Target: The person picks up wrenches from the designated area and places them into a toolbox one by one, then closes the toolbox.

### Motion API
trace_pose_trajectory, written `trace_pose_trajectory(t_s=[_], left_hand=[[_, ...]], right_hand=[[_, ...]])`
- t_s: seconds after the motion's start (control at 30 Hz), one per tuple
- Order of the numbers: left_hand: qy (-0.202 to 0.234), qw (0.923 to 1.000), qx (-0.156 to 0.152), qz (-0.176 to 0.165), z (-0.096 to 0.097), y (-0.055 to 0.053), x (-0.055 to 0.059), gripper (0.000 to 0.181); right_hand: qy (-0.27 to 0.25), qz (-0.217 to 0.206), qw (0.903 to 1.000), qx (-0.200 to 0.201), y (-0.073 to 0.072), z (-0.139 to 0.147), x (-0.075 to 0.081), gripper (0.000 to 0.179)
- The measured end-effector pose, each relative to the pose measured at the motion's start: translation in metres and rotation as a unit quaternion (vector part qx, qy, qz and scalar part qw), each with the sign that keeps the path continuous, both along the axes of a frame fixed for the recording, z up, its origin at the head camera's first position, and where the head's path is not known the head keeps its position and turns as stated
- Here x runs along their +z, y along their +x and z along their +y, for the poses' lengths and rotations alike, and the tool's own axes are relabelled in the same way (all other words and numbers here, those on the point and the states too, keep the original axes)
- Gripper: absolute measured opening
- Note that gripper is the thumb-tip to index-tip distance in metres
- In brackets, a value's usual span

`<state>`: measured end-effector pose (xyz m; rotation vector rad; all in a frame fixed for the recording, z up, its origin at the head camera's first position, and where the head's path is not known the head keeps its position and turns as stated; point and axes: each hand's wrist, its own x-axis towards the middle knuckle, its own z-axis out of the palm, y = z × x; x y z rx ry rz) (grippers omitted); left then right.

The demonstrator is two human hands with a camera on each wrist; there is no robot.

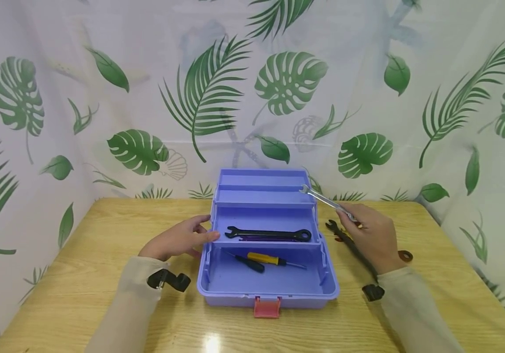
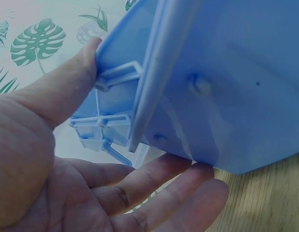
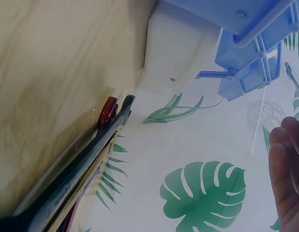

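A purple-blue toolbox stands with its lid raised and its tiers spread. My left hand holds it by the left side, thumb at the tray's corner, fingertips touching the outer wall. My right hand grips a silver wrench near its lower end, in the air right of the lid; its open jaw points left. In the middle tray lie a black wrench and a purple tool. A yellow screwdriver and a black screwdriver lie in the bottom compartment.
Right of the box on the wooden table, beneath my right hand, lies another black wrench beside partly hidden red and yellow tools. A reddish ring end shows past the hand. Leaf-printed curtain stands behind. A pink latch hangs in front.
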<state>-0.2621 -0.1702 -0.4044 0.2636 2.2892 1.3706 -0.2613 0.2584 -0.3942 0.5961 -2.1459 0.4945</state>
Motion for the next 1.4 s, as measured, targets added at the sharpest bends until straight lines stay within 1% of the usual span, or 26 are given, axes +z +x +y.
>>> trace_pose_trajectory(t_s=[0.13,0.2,0.4,0.53,0.63,0.73,0.83,0.93,1.1,1.3,1.4], left_hand=[[0.001,1.0,0.001,-0.002,0.0,0.0,0.0,0.078],[0.002,1.0,0.001,-0.003,-0.001,0.0,-0.001,0.078],[-0.001,1.0,0.006,-0.001,-0.001,0.002,0.0,0.078],[0.0,1.0,0.008,-0.003,-0.001,0.002,0.002,0.08],[-0.005,0.9999,0.01,-0.004,0.0,0.001,0.002,0.081],[-0.009,0.9999,0.011,-0.004,-0.001,0.001,0.002,0.082],[-0.003,1.0,0.006,-0.002,-0.001,0.0,0.002,0.081],[0.003,1.0,0.002,0.002,-0.001,-0.001,0.004,0.082],[0.003,1.0,0.002,0.003,0.0,-0.002,0.004,0.082],[0.005,1.0,0.002,0.003,0.0,0.0,0.003,0.081],[0.001,1.0,0.003,0.004,0.001,0.001,0.002,0.081]], right_hand=[[0.007,-0.002,1.0,-0.001,0.001,0.001,0.001,0.022],[0.008,-0.003,0.9999,0.007,0.001,0.001,0.0,0.022],[0.007,-0.014,0.9982,0.058,-0.001,-0.001,-0.004,0.025],[0.032,-0.024,0.9949,0.092,-0.003,-0.005,-0.006,0.027],[0.053,-0.047,0.9912,0.112,-0.001,-0.011,-0.004,0.024],[0.072,-0.07,0.9864,0.13,0.004,-0.019,0.002,0.021],[0.092,-0.083,0.9815,0.146,0.009,-0.026,0.008,0.018],[0.102,-0.1,0.9776,0.155,0.012,-0.03,0.011,0.017],[0.11,-0.14,0.9695,0.168,0.009,-0.036,0.01,0.017],[0.156,-0.17,0.9562,0.181,0.003,-0.046,0.012,0.017],[0.167,-0.183,0.9519,0.18,0.0,-0.051,0.014,0.019]])
